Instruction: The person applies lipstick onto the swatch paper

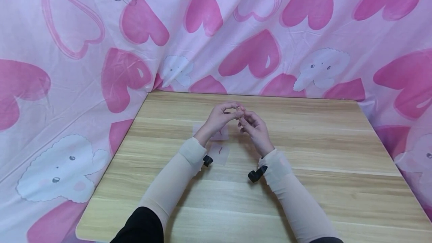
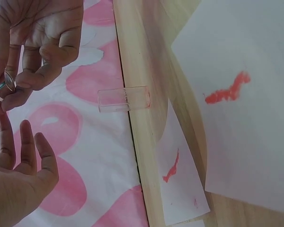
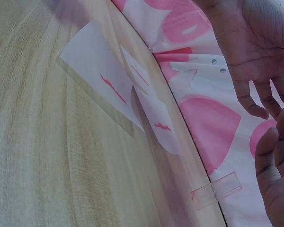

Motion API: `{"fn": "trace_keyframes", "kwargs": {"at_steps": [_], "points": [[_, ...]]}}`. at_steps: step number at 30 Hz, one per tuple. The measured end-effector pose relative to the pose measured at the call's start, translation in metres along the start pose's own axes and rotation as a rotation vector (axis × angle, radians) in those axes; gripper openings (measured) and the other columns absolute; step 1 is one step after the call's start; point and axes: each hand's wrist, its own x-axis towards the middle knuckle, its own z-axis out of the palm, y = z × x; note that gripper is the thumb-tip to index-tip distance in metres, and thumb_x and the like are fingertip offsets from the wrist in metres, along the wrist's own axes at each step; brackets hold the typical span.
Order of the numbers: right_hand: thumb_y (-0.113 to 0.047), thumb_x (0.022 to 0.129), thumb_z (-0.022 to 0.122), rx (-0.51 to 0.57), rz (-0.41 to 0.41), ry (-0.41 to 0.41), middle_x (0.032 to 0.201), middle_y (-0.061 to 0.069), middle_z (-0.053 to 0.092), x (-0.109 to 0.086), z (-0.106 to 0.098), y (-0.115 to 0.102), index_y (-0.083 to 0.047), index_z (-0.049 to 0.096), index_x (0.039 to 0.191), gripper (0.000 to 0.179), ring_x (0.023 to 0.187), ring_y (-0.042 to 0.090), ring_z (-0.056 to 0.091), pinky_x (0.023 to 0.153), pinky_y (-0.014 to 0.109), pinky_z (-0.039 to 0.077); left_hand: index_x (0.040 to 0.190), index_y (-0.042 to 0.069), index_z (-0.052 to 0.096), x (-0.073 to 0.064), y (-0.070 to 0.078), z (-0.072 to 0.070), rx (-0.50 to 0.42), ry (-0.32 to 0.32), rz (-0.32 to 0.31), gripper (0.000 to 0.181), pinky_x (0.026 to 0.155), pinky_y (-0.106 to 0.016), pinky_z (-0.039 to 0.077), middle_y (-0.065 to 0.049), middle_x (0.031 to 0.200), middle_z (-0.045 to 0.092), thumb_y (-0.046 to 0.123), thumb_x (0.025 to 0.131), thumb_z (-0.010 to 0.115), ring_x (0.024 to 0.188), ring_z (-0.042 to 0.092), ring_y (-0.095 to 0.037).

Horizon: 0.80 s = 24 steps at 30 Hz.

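In the head view, my left hand (image 1: 217, 118) and right hand (image 1: 255, 123) meet above the table's far half, fingertips together around a small shiny-ended tube (image 2: 8, 81). Thumb and fingers of both hands pinch it, with much of it covered. The left wrist view shows the right hand (image 2: 47, 45) above and the left hand (image 2: 31, 175) below it. On the table beyond, a clear, short cylinder (image 2: 113, 99) stands upright, with reddish traces at its base; the right wrist view shows it too. The tube lies outside the right wrist view.
Several small white paper sheets rest on the wooden table (image 1: 320, 153), each bearing a red streak. One sheet (image 2: 241, 137) curls up near the left wrist, another sheet (image 2: 180, 198) lies beyond it. A pink curtain (image 1: 202, 66) with hearts hangs behind the table's far edge.
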Motion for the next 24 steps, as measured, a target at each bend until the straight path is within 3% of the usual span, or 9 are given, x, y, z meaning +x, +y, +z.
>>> {"fn": "trace_keyframes", "kwargs": {"at_steps": [6,14,17,24], "points": [[-0.012,0.097,0.068,-0.001,-0.001,0.037,0.102,0.004,0.068,0.0,0.0,0.001,-0.011,0.065,0.113,0.016,0.085,0.016,0.061,0.068,0.025,0.053,0.108,0.005,0.075,0.001,0.001,0.001,0.009,-0.006,0.034,0.021,0.09,-0.035,0.056,-0.009,0.123,0.067,0.019,0.092,0.075,0.116,0.061,-0.016],[-0.012,0.096,0.068,0.001,-0.01,0.043,0.096,0.004,0.066,0.001,0.001,0.003,-0.008,0.064,0.112,0.017,0.084,0.019,0.06,0.067,0.025,0.051,0.107,0.008,0.077,0.003,0.0,0.001,0.067,0.005,0.048,0.021,0.09,-0.034,0.056,-0.003,0.123,0.068,0.022,0.091,0.077,0.117,0.059,-0.013],[-0.013,0.097,0.067,0.0,-0.015,0.039,0.099,0.006,0.066,0.0,0.0,0.004,-0.009,0.064,0.114,0.018,0.085,0.021,0.061,0.068,0.026,0.052,0.11,0.008,0.076,0.002,0.0,0.001,0.075,0.0,0.036,0.024,0.09,-0.032,0.055,-0.004,0.126,0.066,0.023,0.092,0.076,0.119,0.058,-0.012],[-0.022,0.103,0.06,-0.015,0.03,0.049,0.111,0.004,0.07,-0.005,-0.016,0.001,-0.003,0.058,0.129,0.033,0.091,0.02,0.061,0.072,0.03,0.055,0.129,0.02,0.07,0.001,0.002,-0.004,0.146,-0.07,-0.055,0.04,0.099,-0.038,0.05,0.01,0.137,0.061,0.038,0.093,0.072,0.128,0.054,-0.013]]}}
